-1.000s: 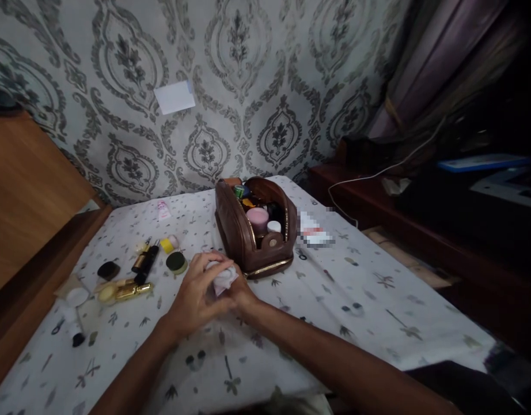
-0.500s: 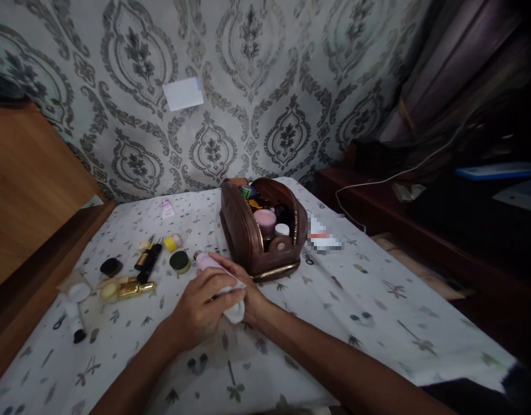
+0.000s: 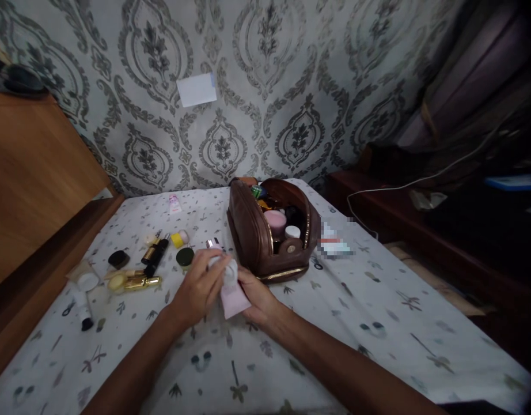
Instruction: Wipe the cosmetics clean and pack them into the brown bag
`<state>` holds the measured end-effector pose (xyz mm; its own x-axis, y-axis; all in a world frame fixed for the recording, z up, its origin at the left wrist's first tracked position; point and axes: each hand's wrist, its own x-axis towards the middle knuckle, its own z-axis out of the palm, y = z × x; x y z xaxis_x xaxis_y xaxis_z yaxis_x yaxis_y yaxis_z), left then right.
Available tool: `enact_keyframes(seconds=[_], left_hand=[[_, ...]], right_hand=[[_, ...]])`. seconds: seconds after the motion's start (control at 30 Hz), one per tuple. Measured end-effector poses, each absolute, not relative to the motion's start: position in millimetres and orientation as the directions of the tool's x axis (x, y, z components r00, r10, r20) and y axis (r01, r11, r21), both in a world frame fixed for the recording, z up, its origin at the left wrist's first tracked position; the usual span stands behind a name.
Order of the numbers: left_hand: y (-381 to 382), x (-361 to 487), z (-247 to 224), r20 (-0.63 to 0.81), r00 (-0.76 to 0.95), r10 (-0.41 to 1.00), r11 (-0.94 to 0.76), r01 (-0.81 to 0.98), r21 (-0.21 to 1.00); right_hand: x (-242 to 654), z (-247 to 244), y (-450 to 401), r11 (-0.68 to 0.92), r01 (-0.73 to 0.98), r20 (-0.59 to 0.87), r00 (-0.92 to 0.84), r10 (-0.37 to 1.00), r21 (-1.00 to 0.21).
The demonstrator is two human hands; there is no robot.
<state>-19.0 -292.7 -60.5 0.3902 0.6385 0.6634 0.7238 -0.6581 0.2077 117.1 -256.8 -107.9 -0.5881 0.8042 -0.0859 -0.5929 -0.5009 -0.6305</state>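
A pale pink tube with a silvery cap slants between my hands, low over the bed-like patterned cloth. My right hand is closed around the tube from the right side. In my left hand a white wipe is bunched and pressed against the tube's upper part, so that stretch is covered. Just beyond my hands stands a brown toiletry bag, unzipped, with a pink-lidded jar, a white-capped container and other items inside. A dark green-lidded jar sits near my left fingers.
Left on the patterned cloth lie a black-lidded jar, dark tubes, a gold bottle and a white tube. A small pink tube lies near the wall. A wooden panel borders the left.
My left hand has slid the wipe up the pink tube toward its cap, uncovering the flat lower end. The view has turned slightly left.
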Motion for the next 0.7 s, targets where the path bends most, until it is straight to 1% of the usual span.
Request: enact_keyframes(seconds=[0.07,0.13,0.2,0.27,0.3,0.37,0.47,0.53,0.6,0.67,0.7], left_hand=[[-287.8,-26.5,-62.9,0.69,0.207,0.693,-0.522,0.804,0.283],[-283.9,-32.9,-61.8,0.697,0.043,0.716,-0.416,0.827,0.377],[-281.5,-36.8,-58.5,0.687,-0.054,0.724,-0.368,0.813,0.452],[-280.7,-37.6,-55.2,0.666,-0.081,0.742,-0.368,0.78,0.506],[-280.9,-37.1,-53.8,0.653,-0.068,0.754,-0.386,0.758,0.525],[-282.6,-35.4,-51.0,0.623,0.011,0.782,-0.444,0.711,0.545],[-288.0,-33.3,-44.7,0.546,0.205,0.812,-0.53,0.65,0.545],[-292.6,-32.4,-38.6,0.468,0.34,0.816,-0.571,0.605,0.555],[-297.1,-31.3,-32.7,0.404,0.453,0.794,-0.606,0.547,0.578],[-300.6,-29.5,-29.0,0.368,0.526,0.767,-0.628,0.496,0.6],[-301.6,-28.4,-28.5,0.362,0.546,0.756,-0.635,0.476,0.608]], right_hand=[[117.2,-103.2,-261.2,-0.582,-0.6,-0.157,-0.61,0.777,-0.549],[118.0,-99.1,-265.1,-0.64,-0.595,-0.203,-0.636,0.744,-0.486],[118.3,-97.1,-267.1,-0.653,-0.588,-0.22,-0.639,0.737,-0.477],[117.4,-97.6,-267.1,-0.645,-0.598,-0.229,-0.624,0.747,-0.475],[116.5,-98.5,-266.4,-0.637,-0.612,-0.23,-0.612,0.757,-0.469],[114.0,-101.3,-264.4,-0.614,-0.643,-0.215,-0.59,0.778,-0.459],[110.8,-105.3,-261.2,-0.595,-0.68,-0.183,-0.58,0.794,-0.428],[110.3,-106.5,-260.3,-0.648,-0.675,-0.193,-0.625,0.757,-0.353],[111.2,-106.0,-261.0,-0.728,-0.627,-0.222,-0.695,0.683,-0.276],[112.8,-103.8,-263.1,-0.781,-0.569,-0.249,-0.742,0.622,-0.257],[113.6,-102.1,-264.3,-0.788,-0.557,-0.258,-0.747,0.613,-0.262]])
